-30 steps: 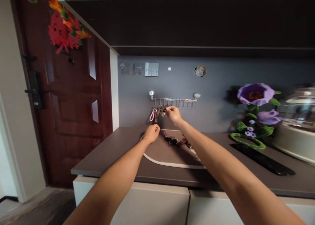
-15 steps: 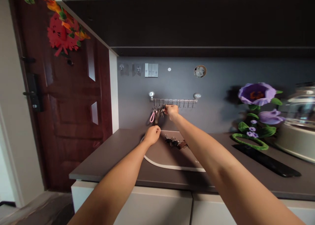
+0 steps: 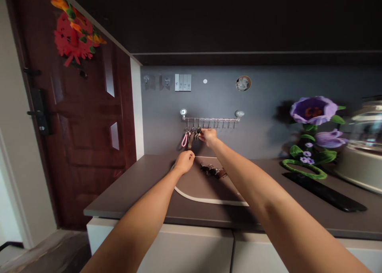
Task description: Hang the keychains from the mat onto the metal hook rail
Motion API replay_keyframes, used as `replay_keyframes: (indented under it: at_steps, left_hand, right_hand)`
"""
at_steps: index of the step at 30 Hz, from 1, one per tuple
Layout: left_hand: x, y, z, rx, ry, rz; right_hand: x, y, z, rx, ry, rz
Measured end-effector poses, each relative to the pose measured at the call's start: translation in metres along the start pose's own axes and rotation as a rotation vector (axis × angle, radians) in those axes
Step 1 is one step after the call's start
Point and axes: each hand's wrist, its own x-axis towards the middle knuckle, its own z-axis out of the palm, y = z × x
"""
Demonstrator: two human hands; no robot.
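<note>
On the grey back wall hangs a hook rail [image 3: 211,119] with a row of small hooks. Two sets hang at its left end: a pink strap keyring [image 3: 184,139] and a brown strap keyring [image 3: 190,140]. Just right of them my right hand [image 3: 209,137] pinches a bunch of keys [image 3: 197,135] up against the hooks. Lower down, my left hand [image 3: 185,161] hovers over the mat's left part with its fingers curled in; whether anything is inside is hidden. More keys [image 3: 211,170] with black fobs and a brown tag lie on the brown mat [image 3: 203,191].
A purple fabric flower [image 3: 313,112] stands at the right, behind a long black object [image 3: 325,191]. Farther right is a cream appliance [image 3: 358,165] with a clear top. A dark shelf [image 3: 227,26] overhangs the counter [image 3: 125,185]. The red-brown door [image 3: 89,153] is left.
The view has shifted slightly. My right hand stays at the hooks with the keys, and my left hand keeps its place above the mat.
</note>
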Motion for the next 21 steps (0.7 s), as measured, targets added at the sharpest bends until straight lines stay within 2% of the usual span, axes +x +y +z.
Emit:
replay_keyframes:
  at_steps: [11,21]
  left_hand:
    - [0.000,-0.005,0.003,-0.031,-0.023,0.030]
    - [-0.003,-0.001,0.004,-0.093,-0.092,0.052]
  right_hand:
    - [-0.001,0.007,-0.009,-0.082,-0.071,-0.011]
    - [-0.026,0.012,-0.039,-0.157,-0.199,0.016]
